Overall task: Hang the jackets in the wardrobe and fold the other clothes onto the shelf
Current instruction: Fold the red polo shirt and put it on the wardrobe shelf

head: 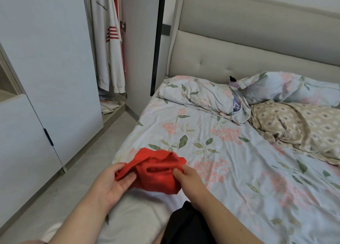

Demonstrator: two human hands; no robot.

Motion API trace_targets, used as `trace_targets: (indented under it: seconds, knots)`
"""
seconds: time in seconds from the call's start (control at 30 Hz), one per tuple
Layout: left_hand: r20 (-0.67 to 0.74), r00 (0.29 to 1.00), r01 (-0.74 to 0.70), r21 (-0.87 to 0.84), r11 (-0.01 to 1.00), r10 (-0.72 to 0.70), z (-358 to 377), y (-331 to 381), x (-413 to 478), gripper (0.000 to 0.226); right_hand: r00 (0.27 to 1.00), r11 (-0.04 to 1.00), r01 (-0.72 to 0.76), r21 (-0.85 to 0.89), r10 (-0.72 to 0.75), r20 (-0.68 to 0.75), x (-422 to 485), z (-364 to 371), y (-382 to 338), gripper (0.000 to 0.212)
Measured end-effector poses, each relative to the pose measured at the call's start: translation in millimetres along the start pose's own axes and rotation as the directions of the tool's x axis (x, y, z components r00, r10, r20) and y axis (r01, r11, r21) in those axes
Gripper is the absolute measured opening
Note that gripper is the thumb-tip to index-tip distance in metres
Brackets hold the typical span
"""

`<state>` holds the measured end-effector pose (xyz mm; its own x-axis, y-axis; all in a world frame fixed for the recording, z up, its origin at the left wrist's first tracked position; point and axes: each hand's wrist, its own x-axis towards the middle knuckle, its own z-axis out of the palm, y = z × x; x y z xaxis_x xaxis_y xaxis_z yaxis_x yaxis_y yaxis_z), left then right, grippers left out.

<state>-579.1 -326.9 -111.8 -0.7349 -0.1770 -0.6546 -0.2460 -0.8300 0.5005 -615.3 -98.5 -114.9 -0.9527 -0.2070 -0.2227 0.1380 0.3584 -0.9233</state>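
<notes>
Both hands gripped a crumpled red garment: left hand pinching its edge, right hand likewise, above the floral bed beside the open wardrobe.

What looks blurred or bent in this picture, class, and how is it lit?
Head view: the red garment, held by left hand and right hand, is motion-blurred on top; the wardrobe door leans from wide-angle distortion; soft light, no glare.

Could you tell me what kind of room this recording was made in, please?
Most likely a home bedroom: a bed with a floral sheet and padded headboard, pillows at its head, and an open wardrobe with a white jacket hanging inside.
</notes>
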Motion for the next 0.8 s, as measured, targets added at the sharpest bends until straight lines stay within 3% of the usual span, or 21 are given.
trace_targets:
  seconds: [0.13, 0.2, 0.27, 0.33, 0.37, 0.43, 0.5, 0.57, 0.63, 0.7, 0.73, 0.8]
  knots:
    - [0.066, 0.986, -0.162, 0.152, 0.975, 0.154, 28, -4, 25, 0.026, 0.955, 0.959, -0.190, 0.210, 0.230, -0.189, 44, 6, 10, 0.027]
    - [0.172, 0.938, -0.345, 0.377, 0.860, 0.301, 29, -14, 39, 0.038, 0.911, 0.922, -0.274, 0.274, 0.340, -0.235, 63, 7, 19, 0.037]
    - [0.320, 0.856, -0.511, 0.643, 0.570, 0.406, 17, -29, 51, 0.046, 0.885, 0.891, -0.323, 0.319, 0.404, -0.231, 75, 9, 23, 0.046]
    - [0.501, 0.759, -0.592, 0.796, 0.121, 0.417, -2, -44, 65, 0.053, 0.904, 0.891, -0.295, 0.345, 0.377, -0.202, 82, 14, 27, 0.039]
    - [0.591, 0.711, -0.608, 0.789, -0.090, 0.381, -10, -51, 72, 0.055, 0.923, 0.905, -0.269, 0.328, 0.340, -0.181, 84, 17, 30, 0.032]
    - [0.709, 0.649, -0.631, 0.704, -0.326, 0.275, -17, -58, 83, 0.053, 0.957, 0.926, -0.212, 0.312, 0.262, -0.126, 82, 20, 34, 0.040]
    - [0.758, 0.616, -0.651, 0.643, -0.404, 0.214, -15, -58, 92, 0.051, 0.975, 0.921, -0.170, 0.350, 0.208, -0.073, 80, 21, 39, 0.064]
    - [0.777, 0.595, -0.666, 0.619, -0.416, 0.205, -8, -53, 99, 0.052, 0.982, 0.932, -0.146, 0.331, 0.176, -0.064, 80, 21, 45, 0.069]
    - [0.780, 0.556, -0.655, 0.624, -0.427, 0.287, -7, -49, 103, 0.050, 0.964, 0.940, -0.189, 0.284, 0.233, -0.131, 82, 18, 51, 0.054]
    - [0.709, 0.519, -0.543, 0.705, -0.456, 0.478, -10, -48, 105, 0.055, 0.927, 0.893, -0.247, 0.375, 0.331, -0.177, 84, 12, 56, 0.025]
    - [0.628, 0.533, -0.488, 0.776, -0.400, 0.567, -12, -47, 105, 0.058, 0.908, 0.850, -0.275, 0.449, 0.383, -0.169, 86, 9, 58, 0.015]
    - [0.472, 0.618, -0.476, 0.861, -0.179, 0.628, -16, -46, 105, 0.052, 0.882, 0.810, -0.314, 0.495, 0.442, -0.163, 85, 6, 59, 0.007]
